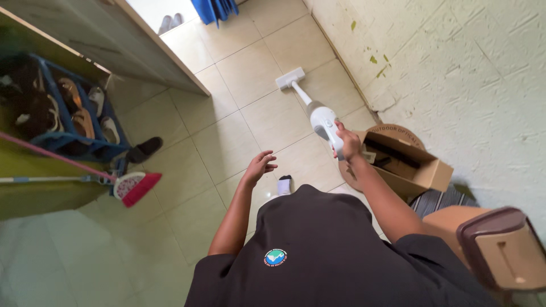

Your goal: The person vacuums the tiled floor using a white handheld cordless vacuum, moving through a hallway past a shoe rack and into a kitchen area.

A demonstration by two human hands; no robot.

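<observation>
downward from the head camera we see our right hand wrapped tight around the handle of a white stick vacuum, fingers closed on the grip at the upper end of its body. the vacuum slants away from us across the pale tiled floor, its tube running up-left to a flat white floor head that rests on the tiles close to the base of the rough painted wall on our right. our left hand hangs free in front of us, fingers spread and loosely curled, holding nothing and touching nothing, well apart from the vacuum. just below it, one foot in a white sock shows past the hem of our dark shirt. beside our right forearm an open cardboard box sits against the wall with dark items inside that we cannot make out, and it rests on a round brown disc. nearer to us on the right stands a tan bin with a dark brown lid. on the left a blue shoe rack holds sandals and shoes, a dark slipper lies on the tiles just beside it, and a red broom head on a long handle points out across the floor. at the top edge a blue cloth hangs near a doorway.
</observation>
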